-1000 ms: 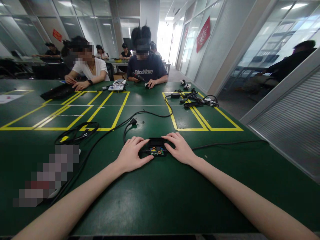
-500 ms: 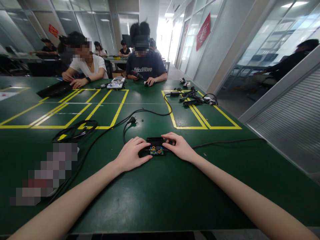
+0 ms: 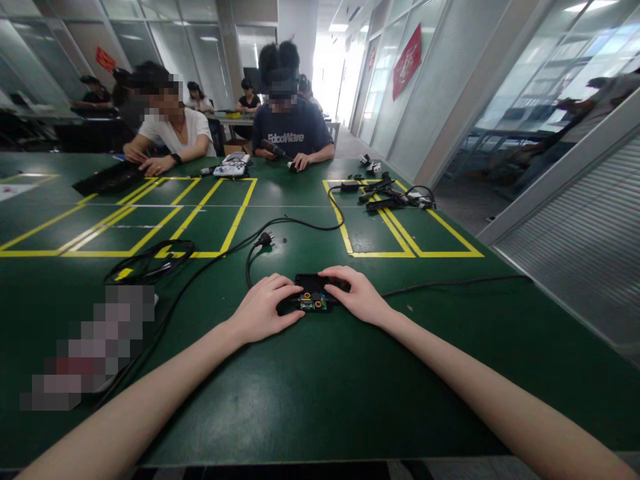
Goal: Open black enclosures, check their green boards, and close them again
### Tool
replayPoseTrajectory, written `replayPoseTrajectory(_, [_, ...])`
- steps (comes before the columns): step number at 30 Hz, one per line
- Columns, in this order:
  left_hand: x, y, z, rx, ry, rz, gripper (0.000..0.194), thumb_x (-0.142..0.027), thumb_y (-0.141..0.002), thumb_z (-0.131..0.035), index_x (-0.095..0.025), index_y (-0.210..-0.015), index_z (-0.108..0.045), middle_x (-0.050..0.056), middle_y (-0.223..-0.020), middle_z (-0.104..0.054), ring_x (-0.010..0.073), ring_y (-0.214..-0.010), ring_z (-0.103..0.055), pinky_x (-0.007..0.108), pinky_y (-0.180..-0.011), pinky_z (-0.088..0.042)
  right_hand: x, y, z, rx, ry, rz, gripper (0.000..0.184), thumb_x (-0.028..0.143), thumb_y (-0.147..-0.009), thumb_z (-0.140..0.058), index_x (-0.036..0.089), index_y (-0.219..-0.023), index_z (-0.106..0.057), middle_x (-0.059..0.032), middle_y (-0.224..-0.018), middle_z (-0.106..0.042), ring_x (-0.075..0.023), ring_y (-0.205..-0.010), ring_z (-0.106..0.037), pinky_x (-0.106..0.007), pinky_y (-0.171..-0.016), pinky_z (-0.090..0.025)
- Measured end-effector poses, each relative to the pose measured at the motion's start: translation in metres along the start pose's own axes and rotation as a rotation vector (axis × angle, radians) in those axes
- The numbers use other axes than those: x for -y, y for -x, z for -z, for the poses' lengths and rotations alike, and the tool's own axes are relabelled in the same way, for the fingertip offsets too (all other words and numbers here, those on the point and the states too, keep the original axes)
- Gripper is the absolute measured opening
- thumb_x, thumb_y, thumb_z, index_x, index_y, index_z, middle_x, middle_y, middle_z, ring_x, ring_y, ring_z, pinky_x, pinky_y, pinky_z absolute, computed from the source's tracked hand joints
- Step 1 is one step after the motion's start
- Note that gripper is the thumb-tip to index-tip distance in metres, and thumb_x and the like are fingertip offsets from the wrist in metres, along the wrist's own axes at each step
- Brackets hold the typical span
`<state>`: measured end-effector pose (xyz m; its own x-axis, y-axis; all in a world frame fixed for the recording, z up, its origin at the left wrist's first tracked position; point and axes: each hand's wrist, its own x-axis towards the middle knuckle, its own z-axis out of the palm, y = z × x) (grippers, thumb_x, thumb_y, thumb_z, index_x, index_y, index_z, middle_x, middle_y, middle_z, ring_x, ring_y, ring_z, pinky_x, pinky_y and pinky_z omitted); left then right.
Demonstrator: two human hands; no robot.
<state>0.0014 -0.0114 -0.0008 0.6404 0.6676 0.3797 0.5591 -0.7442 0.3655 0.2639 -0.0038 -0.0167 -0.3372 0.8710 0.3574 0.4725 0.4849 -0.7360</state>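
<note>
An opened power adapter (image 3: 313, 303) lies on the green table in front of me, its circuit board with two copper-coloured coils showing. Directly behind the board stands the black cover (image 3: 313, 281), tilted up. My left hand (image 3: 264, 308) grips the adapter's left end, thumb at the near edge and fingers at the far side. With bent fingers, my right hand (image 3: 357, 293) holds the cover's right end, index fingertip over its top edge and thumb lower down. Some of the right fingers are hidden. A black cable (image 3: 450, 285) runs off to the right from behind the right hand.
A plug (image 3: 265, 240) on a cord lies beyond my left hand. Coiled cable (image 3: 150, 262) and a pixelated object (image 3: 95, 350) are on the left. Adapters and cords (image 3: 390, 195) lie in a heap at back right. Two people work across the table (image 3: 300, 400), one holding a power tool.
The right index finger has slid a little left along the cover's top edge. My left hand keeps its hold. The view has shifted slightly, and a figure behind the right-hand glass has moved.
</note>
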Motion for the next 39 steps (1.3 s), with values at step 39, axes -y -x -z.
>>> replayPoseTrajectory(39, [0.0009, 0.0012, 0.0011, -0.030, -0.004, -0.048, 0.034, -0.029, -0.086, -0.079, -0.021, -0.119, -0.072, 0.010, -0.117, -0.072, 0.0276, -0.105, -0.068, 0.044, -0.089, -0.058, 0.0081, 0.0006, 0.0028, -0.072, -0.360, -0.167, 0.029, 0.044, -0.089, -0.070, 0.020, -0.102, -0.079, -0.0074, -0.100, -0.080, -0.0235, -0.094, -0.076, -0.037, -0.086, -0.062])
